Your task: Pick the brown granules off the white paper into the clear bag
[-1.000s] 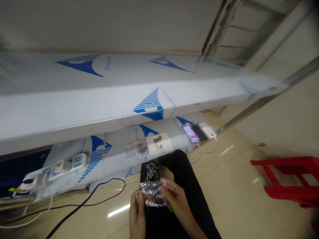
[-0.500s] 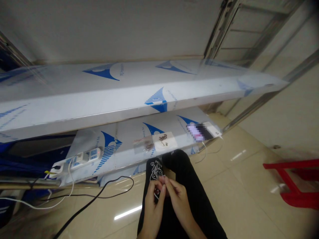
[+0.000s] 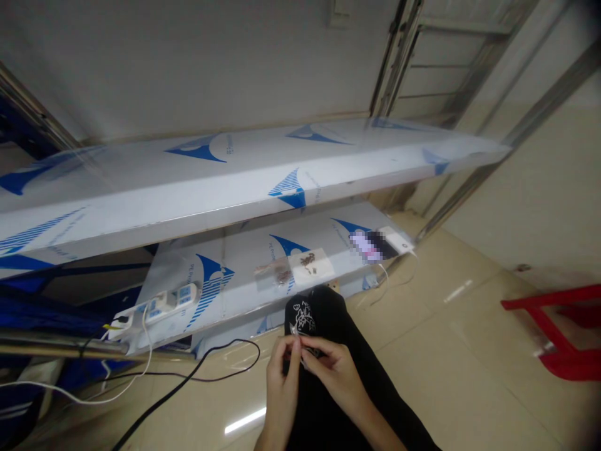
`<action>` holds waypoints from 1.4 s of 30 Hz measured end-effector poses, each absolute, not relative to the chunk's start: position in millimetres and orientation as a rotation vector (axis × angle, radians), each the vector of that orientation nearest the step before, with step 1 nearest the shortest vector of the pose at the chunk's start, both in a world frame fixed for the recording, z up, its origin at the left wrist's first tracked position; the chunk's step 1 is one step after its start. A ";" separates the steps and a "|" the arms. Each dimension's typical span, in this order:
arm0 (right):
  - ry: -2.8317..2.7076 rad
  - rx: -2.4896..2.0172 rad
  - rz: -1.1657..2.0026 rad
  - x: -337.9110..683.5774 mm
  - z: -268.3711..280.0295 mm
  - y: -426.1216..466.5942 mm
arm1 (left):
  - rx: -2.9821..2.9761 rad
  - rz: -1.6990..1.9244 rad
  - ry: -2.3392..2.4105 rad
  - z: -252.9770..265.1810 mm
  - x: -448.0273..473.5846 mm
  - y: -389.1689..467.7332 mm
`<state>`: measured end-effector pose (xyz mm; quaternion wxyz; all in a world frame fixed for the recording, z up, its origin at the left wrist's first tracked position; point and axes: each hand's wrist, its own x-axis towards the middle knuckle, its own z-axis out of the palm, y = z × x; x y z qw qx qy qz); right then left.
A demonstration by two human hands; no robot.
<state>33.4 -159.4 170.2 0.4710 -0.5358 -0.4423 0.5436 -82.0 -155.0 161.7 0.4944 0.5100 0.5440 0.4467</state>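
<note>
Above my lap, my left hand (image 3: pixel 283 363) and my right hand (image 3: pixel 337 369) meet at the fingertips, both closed in a pinch. A small shiny, clear-looking piece (image 3: pixel 294 329) sticks out past the left fingertips; its kind is too small to tell. On the low shelf beyond my knees lies a white square sheet (image 3: pixel 322 266) with several small brown pieces (image 3: pixel 308 262) on it. Overlapping its left side is a clear plastic bag (image 3: pixel 272 274) with brown bits in it.
A power strip (image 3: pixel 171 300) with cables lies at the left of the low shelf (image 3: pixel 244 244). A phone (image 3: pixel 369 245), blurred out, and a white box-like item (image 3: pixel 398 240) are at its right. An upper shelf (image 3: pixel 211 188) overhangs it. A red stool (image 3: pixel 549 332) stands right.
My hands have shifted slightly up, and the right fingers now bend more sharply against the left ones. The shiny piece shows more above the fingertips. The camera view has turned slightly.
</note>
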 end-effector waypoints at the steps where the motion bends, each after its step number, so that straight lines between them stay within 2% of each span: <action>1: -1.100 -1.338 1.315 32.7 171.1 -160.9 | 1.268 1.083 1.318 162.0 -83.8 -155.6; 16: -1.501 -1.508 1.063 24.8 173.7 -164.3 | 1.599 1.122 1.416 160.6 -100.8 -156.9; 25: -1.500 -1.519 1.132 34.6 171.3 -139.9 | 1.466 0.977 1.409 154.9 -87.6 -140.2; 42: -1.588 -1.515 1.076 30.9 156.6 -109.8 | 1.319 1.104 1.653 149.1 -91.5 -116.3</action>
